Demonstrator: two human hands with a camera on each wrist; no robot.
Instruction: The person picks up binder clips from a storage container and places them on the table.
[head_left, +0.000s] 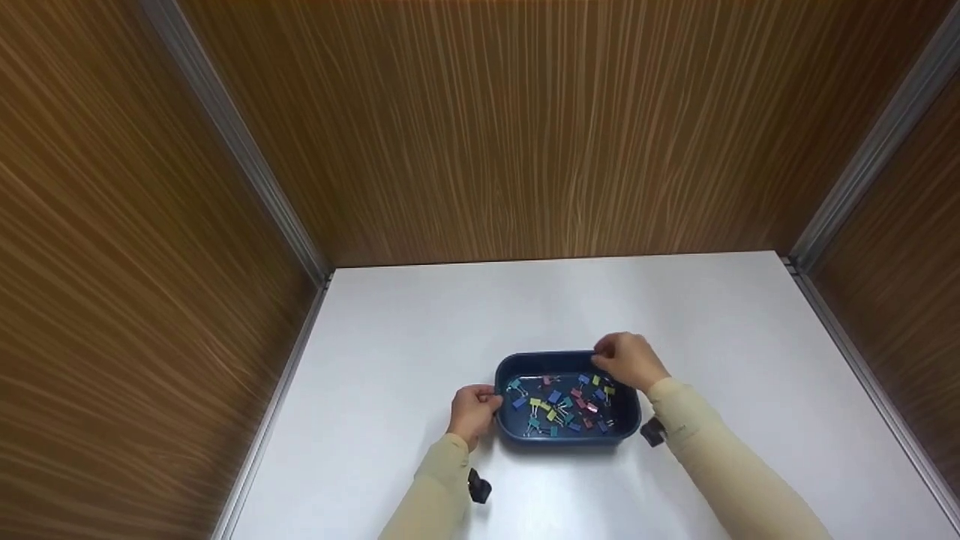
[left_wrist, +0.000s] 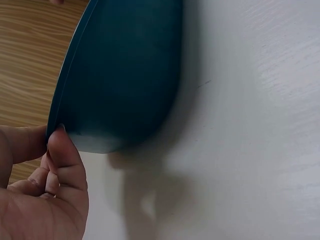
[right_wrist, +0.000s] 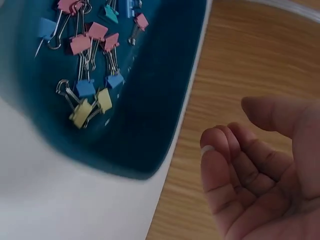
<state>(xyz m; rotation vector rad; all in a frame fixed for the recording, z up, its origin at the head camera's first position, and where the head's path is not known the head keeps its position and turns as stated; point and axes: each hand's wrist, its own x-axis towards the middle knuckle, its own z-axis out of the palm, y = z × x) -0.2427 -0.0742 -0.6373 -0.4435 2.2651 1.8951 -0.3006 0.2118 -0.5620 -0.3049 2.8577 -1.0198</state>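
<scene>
A dark blue plastic tray (head_left: pixel 566 441) with rounded corners holds many binder clips (head_left: pixel 555 397) in pink, yellow, blue and teal. My left hand (head_left: pixel 473 412) pinches the tray's left rim between thumb and fingers, as the left wrist view shows at the tray's edge (left_wrist: pixel 120 75). By the far right corner is my right hand (head_left: pixel 631 361). In the right wrist view its loosely bent fingers (right_wrist: pixel 215 170) are apart from the tray (right_wrist: pixel 155 125), with nothing between them and the thumb. Yellow clips (right_wrist: pixel 82 114) lie near that end of the tray.
The tray is over a white tabletop (head_left: pixel 420 322). A wood-grain panel (head_left: pixel 525 150) stands behind it, with more panels on both sides joined by metal rails (head_left: pixel 247 150). A small black device (head_left: pixel 478 486) hangs by the left wrist, another (head_left: pixel 654 431) by the right.
</scene>
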